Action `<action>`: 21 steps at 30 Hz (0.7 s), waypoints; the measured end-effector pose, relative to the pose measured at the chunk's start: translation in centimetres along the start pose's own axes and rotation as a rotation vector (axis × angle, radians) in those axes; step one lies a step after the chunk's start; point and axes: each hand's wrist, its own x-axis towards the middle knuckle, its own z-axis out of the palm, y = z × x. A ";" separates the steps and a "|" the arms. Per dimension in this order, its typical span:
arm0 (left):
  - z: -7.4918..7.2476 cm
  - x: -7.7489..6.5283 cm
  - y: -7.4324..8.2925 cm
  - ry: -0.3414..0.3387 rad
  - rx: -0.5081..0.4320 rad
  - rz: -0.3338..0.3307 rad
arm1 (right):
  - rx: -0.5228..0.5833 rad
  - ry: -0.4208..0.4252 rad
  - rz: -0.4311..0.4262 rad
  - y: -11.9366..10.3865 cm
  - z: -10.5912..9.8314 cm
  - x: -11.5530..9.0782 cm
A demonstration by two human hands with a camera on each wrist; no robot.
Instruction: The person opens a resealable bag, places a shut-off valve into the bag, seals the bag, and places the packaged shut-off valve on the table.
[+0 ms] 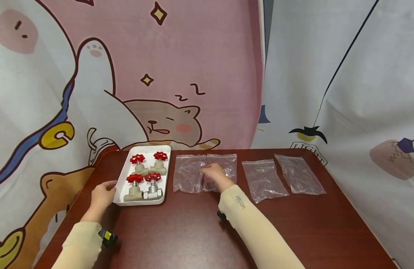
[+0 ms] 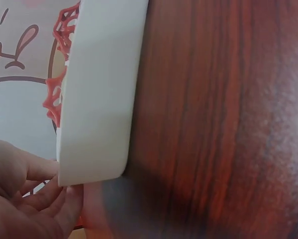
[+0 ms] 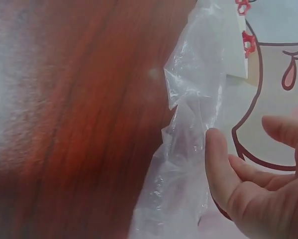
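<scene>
A white tray (image 1: 141, 203) stands at the table's left side. In it are three tan valves (image 1: 134, 193) and one silver valve (image 1: 153, 191), all with red handwheels. My left hand (image 1: 102, 197) pinches the tray's left edge near its front corner; the left wrist view has the thumb at the rim and fingertips below. Right of the tray lie two clear zip bags side by side, a left bag (image 1: 188, 175) and a right bag (image 1: 229, 164). Over their adjoining edges is my right hand (image 1: 217, 176), thumb apart from loosely bent fingers. Whether its fingertips touch the plastic is unclear.
Two more clear bags, one nearer (image 1: 263, 180) and one farther right (image 1: 300, 175), lie flat on the brown table (image 1: 193, 231). Behind the table's back edge hangs a cartoon-printed cloth (image 1: 207, 74).
</scene>
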 end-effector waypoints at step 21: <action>0.5 -0.1 -0.4 0.063 -0.010 0.031 | -0.629 0.181 -0.125 0.0 3.2 1.2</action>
